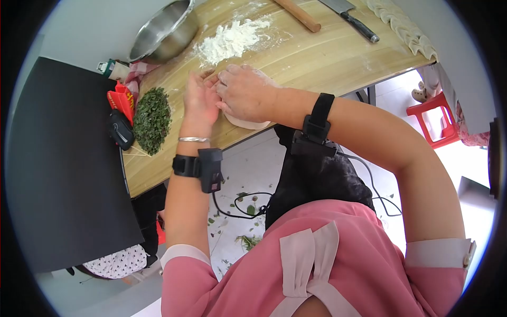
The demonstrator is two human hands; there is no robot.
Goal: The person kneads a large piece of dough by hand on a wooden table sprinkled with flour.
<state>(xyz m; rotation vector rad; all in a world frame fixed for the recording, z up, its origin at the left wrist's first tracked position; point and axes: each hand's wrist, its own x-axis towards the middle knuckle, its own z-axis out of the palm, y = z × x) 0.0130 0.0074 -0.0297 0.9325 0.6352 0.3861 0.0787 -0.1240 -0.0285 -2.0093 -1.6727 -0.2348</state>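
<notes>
Right hand (245, 94) curls its fingers (224, 77) over pale, rounded dough (244, 123); left hand (199, 101) curves alongside. Either hand's grip is unclear.

Two hands show, one left hand (199, 103) and one right hand (245, 94), with one piece of dough (245, 124). There is one wooden table (338, 61), with one heap of flour (232, 41), one metal bowl (166, 34), one rolling pin (301, 16), one knife (359, 26) and one pile of chopped greens (152, 120). Pleated dumplings (404, 26) number more than five, overlapping too closely for an exact count. Two black boxes (211, 170) sit on two straps (321, 111), one per arm. One red stool (435, 119) and one large black panel (74, 158) are visible. Fallen leaves (251, 210) number several, many too small to count.
</notes>
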